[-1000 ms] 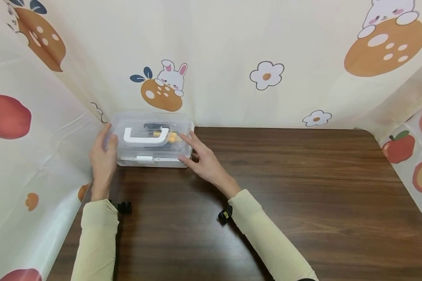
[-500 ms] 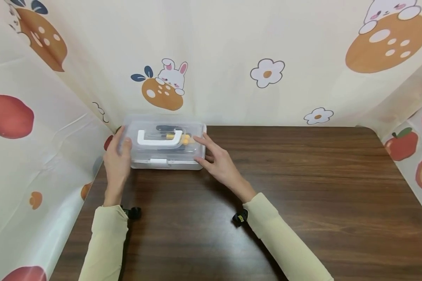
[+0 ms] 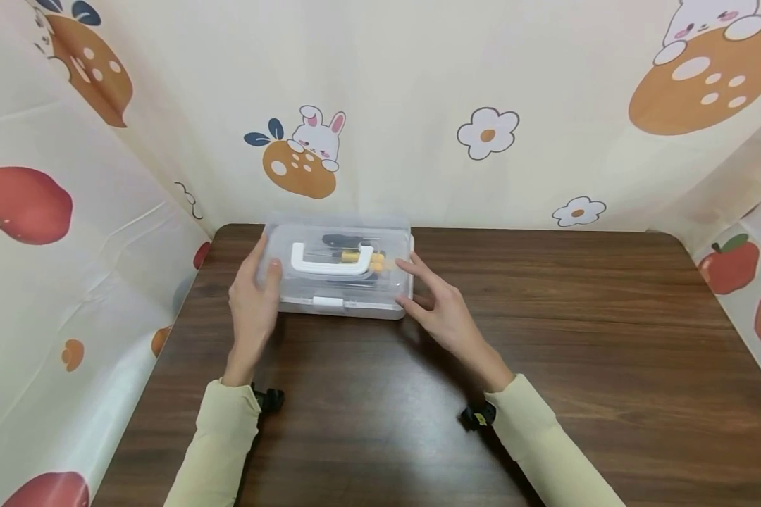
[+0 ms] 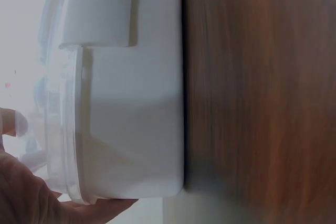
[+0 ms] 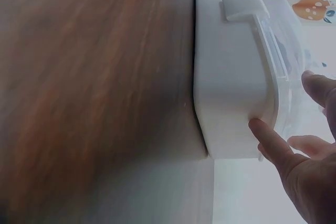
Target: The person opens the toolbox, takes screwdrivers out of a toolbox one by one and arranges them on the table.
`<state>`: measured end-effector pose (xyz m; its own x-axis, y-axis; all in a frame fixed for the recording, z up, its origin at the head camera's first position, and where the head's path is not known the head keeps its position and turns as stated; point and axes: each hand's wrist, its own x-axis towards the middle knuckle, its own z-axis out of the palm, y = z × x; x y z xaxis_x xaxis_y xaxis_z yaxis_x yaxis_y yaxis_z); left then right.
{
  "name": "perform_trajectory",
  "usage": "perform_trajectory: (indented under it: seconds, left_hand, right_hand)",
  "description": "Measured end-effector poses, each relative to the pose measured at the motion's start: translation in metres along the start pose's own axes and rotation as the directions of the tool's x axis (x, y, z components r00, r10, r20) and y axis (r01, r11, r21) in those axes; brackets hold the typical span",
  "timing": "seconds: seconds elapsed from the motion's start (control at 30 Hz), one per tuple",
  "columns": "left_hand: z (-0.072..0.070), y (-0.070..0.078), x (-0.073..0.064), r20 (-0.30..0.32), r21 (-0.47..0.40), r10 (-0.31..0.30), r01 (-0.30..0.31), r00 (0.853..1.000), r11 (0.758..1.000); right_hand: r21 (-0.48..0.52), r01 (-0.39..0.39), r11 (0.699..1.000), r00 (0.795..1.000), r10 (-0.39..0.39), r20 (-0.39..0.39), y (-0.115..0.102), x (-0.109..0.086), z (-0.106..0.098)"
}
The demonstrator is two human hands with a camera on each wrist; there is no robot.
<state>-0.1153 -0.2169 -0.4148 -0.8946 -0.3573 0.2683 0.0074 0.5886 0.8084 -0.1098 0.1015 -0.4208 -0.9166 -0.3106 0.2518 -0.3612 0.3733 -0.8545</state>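
The white plastic box [image 3: 339, 286] sits flat toward eleven o'clock on the table [image 3: 368, 422], clear lid [image 3: 304, 236] down, handle [image 3: 330, 268] folded. Its latch [image 3: 328, 303] faces six o'clock; yellow items [image 3: 350, 257] show inside. The left hand [image 3: 252, 303] holds it at nine o'clock, the right hand [image 3: 447, 310] at three.

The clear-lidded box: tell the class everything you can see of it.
The box is oblong, with a pale base and a see-through lid, both plastic-looking. A white handle lies folded on the lid, and a white latch sits mid-front; the lid is shut. Inside show yellow and dark items, too blurred to name. It sits upright on the brown table, toward its back left. The left hand touches its left end, the right hand its right.
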Motion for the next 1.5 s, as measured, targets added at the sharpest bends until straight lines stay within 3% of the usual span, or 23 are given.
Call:
perform_trajectory:
  seconds: [0.53,0.73,0.9,1.2,1.5]
  left_hand:
    - [0.031,0.033,-0.046,0.061,-0.01,0.079,-0.079,0.995,0.997]
    - [0.041,0.045,-0.061,0.099,-0.02,0.127,-0.126,0.987,0.992]
    - [0.048,0.052,-0.072,0.119,-0.015,0.165,-0.164,0.979,0.986]
    - [0.058,0.062,-0.091,0.151,0.013,0.19,-0.194,0.97,0.981]
    - [0.066,0.071,-0.106,0.206,0.004,0.234,-0.24,0.95,0.971]
  right_hand:
    - [-0.044,-0.08,0.996,0.996,0.078,-0.038,0.007,-0.048,-0.048]
    - [-0.044,-0.103,0.994,0.992,0.099,-0.075,0.011,-0.062,-0.062]
    - [-0.03,-0.078,0.997,0.989,0.073,-0.127,0.017,-0.073,-0.069]
    - [0.006,-0.056,0.998,0.981,0.056,-0.185,0.022,-0.088,-0.083]
    - [0.013,-0.083,0.996,0.97,0.084,-0.228,0.028,-0.101,-0.094]
